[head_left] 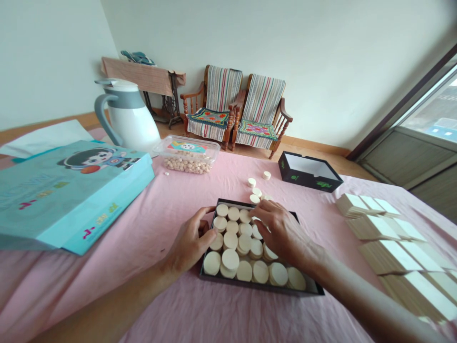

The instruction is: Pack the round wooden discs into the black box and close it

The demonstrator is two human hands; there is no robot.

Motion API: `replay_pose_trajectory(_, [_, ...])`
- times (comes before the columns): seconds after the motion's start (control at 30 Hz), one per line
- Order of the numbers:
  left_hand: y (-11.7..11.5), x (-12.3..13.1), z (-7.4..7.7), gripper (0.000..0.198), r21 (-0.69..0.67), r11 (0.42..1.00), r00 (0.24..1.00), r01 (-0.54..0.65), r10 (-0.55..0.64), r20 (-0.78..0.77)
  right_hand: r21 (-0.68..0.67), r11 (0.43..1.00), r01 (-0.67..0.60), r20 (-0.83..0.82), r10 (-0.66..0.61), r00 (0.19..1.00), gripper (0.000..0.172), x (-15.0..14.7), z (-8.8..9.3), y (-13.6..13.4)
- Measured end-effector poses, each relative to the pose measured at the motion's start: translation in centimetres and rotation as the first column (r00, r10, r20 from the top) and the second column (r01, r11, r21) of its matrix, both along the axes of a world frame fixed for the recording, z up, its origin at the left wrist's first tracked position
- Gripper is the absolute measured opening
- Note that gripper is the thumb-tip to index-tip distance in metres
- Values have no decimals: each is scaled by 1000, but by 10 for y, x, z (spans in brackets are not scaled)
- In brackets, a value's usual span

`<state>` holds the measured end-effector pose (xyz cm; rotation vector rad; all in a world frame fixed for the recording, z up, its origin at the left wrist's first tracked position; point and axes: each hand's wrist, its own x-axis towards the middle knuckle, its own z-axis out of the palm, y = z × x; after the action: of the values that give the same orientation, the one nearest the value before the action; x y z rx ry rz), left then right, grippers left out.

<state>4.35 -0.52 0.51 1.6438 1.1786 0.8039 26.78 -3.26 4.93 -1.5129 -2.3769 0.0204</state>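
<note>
Left hand (189,243) clasps black tray (257,286) rim; right hand (282,233), half-open, rests on wooden discs (230,259) inside.

No text can be read.
Print on the teal bag (71,190) at left and on the black lid (307,179) is too blurred.

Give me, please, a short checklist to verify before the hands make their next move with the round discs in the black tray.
1. The black tray lies flat on the pink cloth: ok.
2. The left hand touches the tray's left edge: ok.
3. The right hand grips one of the discs: cannot tell.
4. All discs are inside the tray: not ok, loose discs lie on the cloth beyond it.
5. Discs lie in one flat layer: not ok, several overlap.
6. The black box stands apart from the tray: ok.
</note>
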Motion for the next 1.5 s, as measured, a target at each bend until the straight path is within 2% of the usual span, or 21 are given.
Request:
replay_pose_trajectory(0.1, [0,0,1,49,-2,1000,1000,-13,13,15,-26,999,-26,14,27,1000,19,-6,0,-3])
replay_pose_trajectory(0.23, [-1,0,2,50,-1,1000,1000,-13,13,26,-41,999,1,49,1,999,18,-9,-3,-4])
replay_pose_trajectory(0.33, [-1,0,3,50,0,1000,1000,-14,14,25,-36,999,-3,19,4,1000,19,-10,-5,-1])
replay_pose_trajectory(0.47, [-1,0,2,51,-13,1000,1000,-14,15,24,7,998,-63,-56,64,996,26,-15,-2,1])
replay_pose_trajectory(0.57, [-1,0,2,51,-16,1000,999,-13,14,30,-3,993,-119,-18,119,993,27,-22,-1,2])
replay_pose_trajectory(0.67, [-1,1,2,51,-10,1000,999,-15,15,33,-18,993,-121,24,121,992,25,-26,-3,3])
replay_pose_trajectory(0.8, [-1,0,1,49,-11,1000,1000,-7,7,14,-20,993,-112,-93,110,990,30,-21,5,4])
replay_pose_trajectory(0.9, [0,0,0,48,-18,1000,1000,3,-3,-5,91,995,-45,-240,66,969,29,-3,19,12])
replay_pose_trajectory(1.0, [0,0,-1,47,-13,1000,1000,3,-4,-15,188,975,121,-265,-68,962,25,26,28,32])
replay_pose_trajectory(1.07, [-1,0,-1,47,-10,1000,1000,1,-1,-15,133,964,228,-203,-199,959,24,46,27,49])
replay_pose_trajectory(1.17, [-1,-1,-1,47,0,1000,1000,1,-1,-12,-63,949,309,-38,-311,950,24,71,16,75])
replay_pose_trajectory(1.23, [-1,-1,-2,48,7,1000,1000,2,-2,-10,-193,931,309,49,-306,951,27,78,6,89])
replay_pose_trajectory(1.3, [0,0,-2,49,6,1000,1000,-1,1,-8,-266,922,280,83,-268,960,29,79,-2,102])
replay_pose_trajectory(1.5, [1,-1,-6,49,-6,1000,1000,1,-1,-9,-294,941,169,139,-133,981,34,63,-12,123])
